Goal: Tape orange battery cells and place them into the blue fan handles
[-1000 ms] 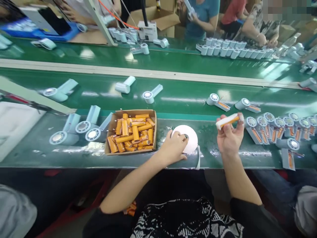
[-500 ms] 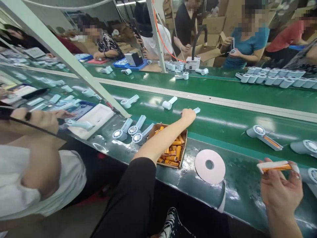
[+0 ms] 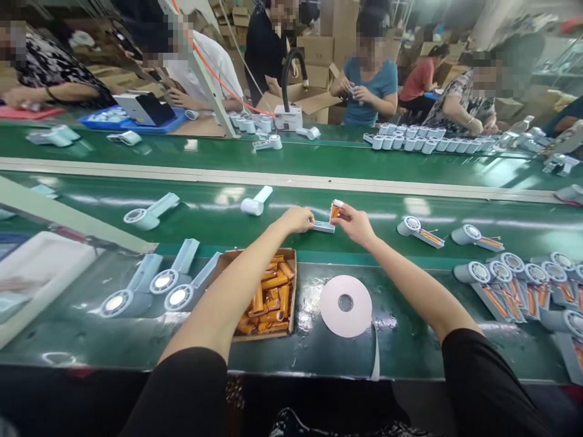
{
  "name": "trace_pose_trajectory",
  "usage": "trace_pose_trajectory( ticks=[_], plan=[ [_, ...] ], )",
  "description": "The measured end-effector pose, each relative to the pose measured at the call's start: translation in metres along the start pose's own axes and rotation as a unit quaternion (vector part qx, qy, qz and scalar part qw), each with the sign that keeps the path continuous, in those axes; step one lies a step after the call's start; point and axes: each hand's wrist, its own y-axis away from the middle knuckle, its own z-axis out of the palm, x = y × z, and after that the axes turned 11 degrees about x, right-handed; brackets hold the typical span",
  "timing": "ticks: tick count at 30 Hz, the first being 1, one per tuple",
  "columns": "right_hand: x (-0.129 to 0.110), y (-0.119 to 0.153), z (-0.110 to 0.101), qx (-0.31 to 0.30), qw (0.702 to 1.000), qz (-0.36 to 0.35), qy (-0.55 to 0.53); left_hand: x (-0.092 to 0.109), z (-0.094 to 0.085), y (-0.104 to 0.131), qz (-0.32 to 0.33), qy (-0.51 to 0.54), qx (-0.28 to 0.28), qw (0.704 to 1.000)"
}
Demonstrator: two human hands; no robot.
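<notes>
Over the green belt, my left hand (image 3: 298, 220) is closed around a light-blue handheld fan body (image 3: 323, 227). Its head is hidden behind my fingers, and the open handle points right. Pinched in my right hand (image 3: 357, 224) is an orange battery (image 3: 336, 210) with a white strip on it, held just above the handle's end. Below my left forearm lies a cardboard box (image 3: 294, 297) of loose orange batteries (image 3: 273, 303). A roll of white tape (image 3: 332, 309) lies flat to its right, its loose end hanging over the bench edge.
Several fan bodies with open handles (image 3: 182, 273) lie left of the box. Fans with orange batteries in their handles (image 3: 496, 297) crowd the right side. A slanted metal post (image 3: 82, 212) stands at left. Co-workers (image 3: 371, 79) sit across the belt.
My right hand has moved left and up with the battery, from the bench's right side to the fan body. My left hand still grips a fan body. The view has turned right.
</notes>
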Motion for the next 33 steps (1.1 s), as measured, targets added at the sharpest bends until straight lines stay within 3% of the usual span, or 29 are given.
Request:
trace_pose_trajectory(
  ticks=[4,7,18,23,28,33],
  plan=[
    [0.025,-0.012,0.005,-0.054,0.977,-0.068,0.196,0.005,0.002,0.005,-0.029,0.025,0.021,0.999],
    [0.031,-0.01,-0.002,-0.069,0.96,-0.091,0.257,0.01,0.005,0.004,-0.047,0.04,0.028,0.998],
    [0.013,-0.015,-0.01,-0.193,0.901,-0.117,0.372,0.034,0.012,-0.007,-0.101,0.061,0.044,0.992],
    [0.003,-0.016,0.01,-0.28,0.83,-0.143,0.461,0.04,0.016,-0.012,-0.126,0.058,0.052,0.989],
    [0.002,-0.023,0.023,-0.296,0.831,-0.136,0.45,0.047,0.017,-0.015,-0.136,0.051,0.052,0.988],
    [0.001,-0.026,0.008,-0.269,0.85,-0.117,0.437,0.05,0.017,-0.015,-0.13,0.049,0.067,0.988]
  ],
)
